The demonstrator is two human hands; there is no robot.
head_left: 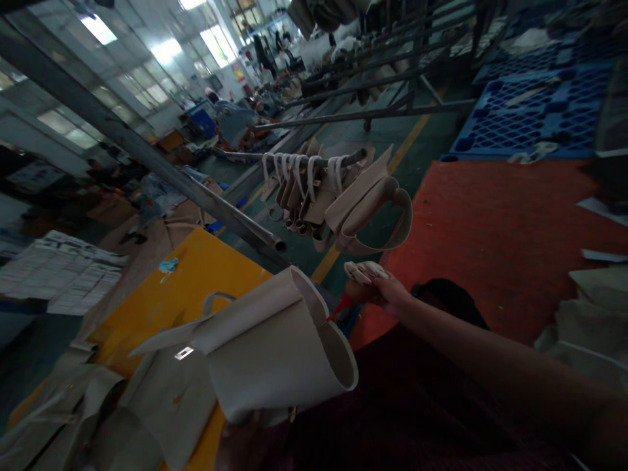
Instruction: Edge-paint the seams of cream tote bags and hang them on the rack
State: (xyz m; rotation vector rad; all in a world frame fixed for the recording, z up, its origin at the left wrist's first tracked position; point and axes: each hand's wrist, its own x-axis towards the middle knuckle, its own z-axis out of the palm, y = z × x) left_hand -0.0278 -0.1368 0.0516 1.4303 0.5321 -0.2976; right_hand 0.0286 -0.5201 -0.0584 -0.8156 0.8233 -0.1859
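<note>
A beige handbag (269,353), unfinished-looking and with its flap and strap to the left, lies tilted in front of me. Its wide mouth faces right. Under its lower edge my left hand (243,441) grips it, dim and with the fingers partly hidden. My right hand (390,294) is closed beyond the bag's mouth, holding a crumpled beige cloth (366,271). From the same hand a red-tipped tool (341,305) points down at the bag's rim; its exact kind is not clear. A small metal buckle (184,354) shows by the strap.
More beige bag pieces (167,399) lie on the yellow board (196,275) at left. Ahead, several bags (314,190) hang from a metal rail (360,156). A bare pipe (235,219) crosses at left. An orange-red board (490,248) and blue pallets (530,118) are at right.
</note>
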